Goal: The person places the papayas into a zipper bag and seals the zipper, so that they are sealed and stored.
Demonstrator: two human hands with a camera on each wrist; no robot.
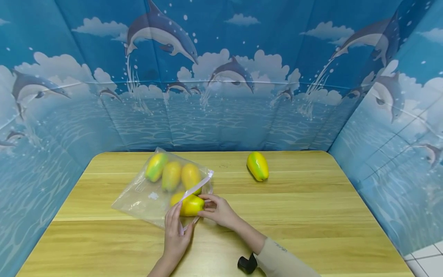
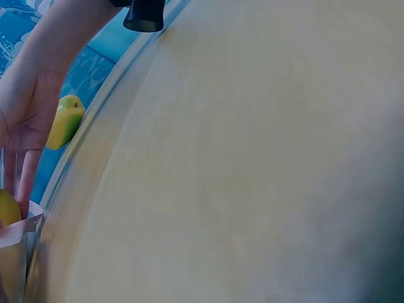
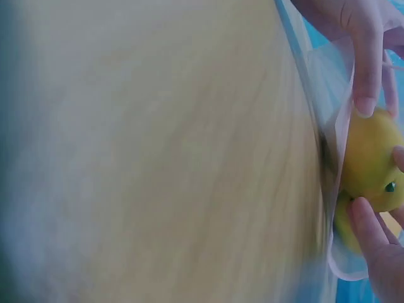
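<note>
The right hand (image 1: 218,211) holds a yellow mango-shaped fruit (image 1: 191,205) at the mouth of a clear plastic zip bag (image 1: 145,196), fingers curled round its near end. Just left of it, the left hand (image 1: 176,231) pinches the bag's white zip edge (image 1: 200,184), keeping the mouth apart. Three yellow-green fruits (image 1: 171,176) already lie inside, beyond both hands. This one looks about halfway in. One more yellow-green fruit (image 1: 257,166) lies on the wooden surface (image 1: 311,215), well beyond the right hand, not yet bagged; the zip remains unsealed.
</note>
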